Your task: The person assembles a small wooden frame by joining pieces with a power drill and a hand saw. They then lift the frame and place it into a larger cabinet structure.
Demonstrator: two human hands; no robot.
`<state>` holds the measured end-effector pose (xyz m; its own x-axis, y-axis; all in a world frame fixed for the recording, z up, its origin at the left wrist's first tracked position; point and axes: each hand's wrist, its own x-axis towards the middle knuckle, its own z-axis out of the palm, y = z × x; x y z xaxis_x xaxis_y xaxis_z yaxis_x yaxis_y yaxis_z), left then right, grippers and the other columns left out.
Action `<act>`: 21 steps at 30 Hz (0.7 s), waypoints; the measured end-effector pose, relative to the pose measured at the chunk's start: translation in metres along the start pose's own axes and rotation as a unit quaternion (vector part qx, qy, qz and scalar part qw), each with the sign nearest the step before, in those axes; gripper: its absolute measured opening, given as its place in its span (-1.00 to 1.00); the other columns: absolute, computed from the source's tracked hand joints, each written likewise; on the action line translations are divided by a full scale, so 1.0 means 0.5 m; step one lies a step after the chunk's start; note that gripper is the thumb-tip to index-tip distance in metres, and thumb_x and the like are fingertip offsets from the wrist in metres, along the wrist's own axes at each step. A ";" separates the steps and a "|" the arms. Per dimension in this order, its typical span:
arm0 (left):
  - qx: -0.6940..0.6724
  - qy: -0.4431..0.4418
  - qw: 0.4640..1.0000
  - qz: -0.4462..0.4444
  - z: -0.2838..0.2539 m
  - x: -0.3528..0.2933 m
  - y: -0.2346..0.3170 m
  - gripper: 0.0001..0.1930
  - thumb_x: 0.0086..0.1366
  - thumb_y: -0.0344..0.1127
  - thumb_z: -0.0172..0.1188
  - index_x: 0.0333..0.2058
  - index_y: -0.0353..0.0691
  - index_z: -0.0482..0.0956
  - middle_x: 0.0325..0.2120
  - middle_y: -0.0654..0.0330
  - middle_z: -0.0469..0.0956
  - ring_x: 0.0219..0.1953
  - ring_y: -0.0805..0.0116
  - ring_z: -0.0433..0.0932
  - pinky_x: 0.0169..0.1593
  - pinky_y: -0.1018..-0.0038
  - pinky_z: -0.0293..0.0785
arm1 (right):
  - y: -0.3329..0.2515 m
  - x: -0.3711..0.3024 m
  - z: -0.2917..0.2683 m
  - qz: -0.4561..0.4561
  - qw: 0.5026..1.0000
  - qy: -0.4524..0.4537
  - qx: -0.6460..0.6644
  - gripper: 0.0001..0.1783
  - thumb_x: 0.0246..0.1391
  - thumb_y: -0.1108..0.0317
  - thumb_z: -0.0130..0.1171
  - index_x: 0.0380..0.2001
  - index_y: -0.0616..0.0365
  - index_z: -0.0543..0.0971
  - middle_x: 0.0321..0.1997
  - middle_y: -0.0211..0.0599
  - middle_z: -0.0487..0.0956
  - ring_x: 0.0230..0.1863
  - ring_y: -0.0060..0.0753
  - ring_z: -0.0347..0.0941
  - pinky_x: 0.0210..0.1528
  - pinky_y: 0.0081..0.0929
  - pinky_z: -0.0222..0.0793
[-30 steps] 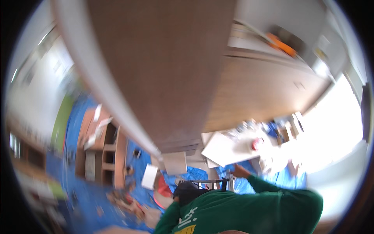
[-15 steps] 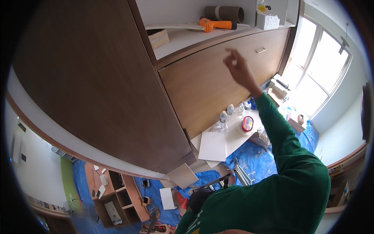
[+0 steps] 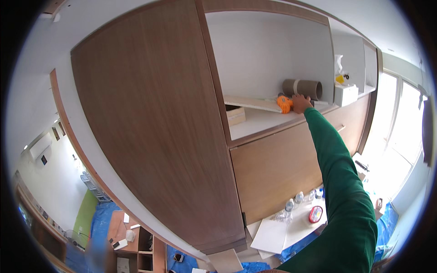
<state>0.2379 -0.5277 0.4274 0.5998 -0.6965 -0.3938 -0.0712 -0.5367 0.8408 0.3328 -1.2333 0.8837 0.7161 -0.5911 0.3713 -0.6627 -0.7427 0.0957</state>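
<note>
My right hand reaches up to the open shelf, its green sleeve rising from the lower right. Its fingers close over the dark end of an orange and black power tool, and the palm hides much of that end. The tool lies on the shelf, beside a pale flat board. Right behind my hand rests a brown cardboard-like tube with a light band round it. My left hand is out of view.
A shallow open box sits at the shelf's left, a white box at its right. A tall brown cabinet door stands left. Below are plastic bottles, a red-rimmed container and a white panel. Blue sheeting covers floor.
My right hand has gone from the air in front of the lower panel up onto the shelf and taken hold of the power tool. The view has tilted upward.
</note>
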 end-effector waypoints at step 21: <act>0.065 -0.036 0.997 0.030 -0.058 0.047 0.119 -0.75 0.57 -0.19 0.15 -0.13 -0.28 0.60 -0.23 0.11 0.69 -0.27 0.36 0.61 -0.06 0.37 0.56 | 0.082 -0.280 -0.124 0.088 0.825 0.426 0.361 -0.54 0.24 0.32 0.29 0.18 0.13 0.48 0.08 -0.16 0.53 0.16 -0.03 0.52 0.10 0.14 0.44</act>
<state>0.2709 -0.5620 0.4791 0.5333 -0.7585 -0.3745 -0.2095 -0.5474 0.8102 0.1916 -1.1612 0.8930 0.0041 -0.5021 0.8648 -0.2165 -0.8448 -0.4894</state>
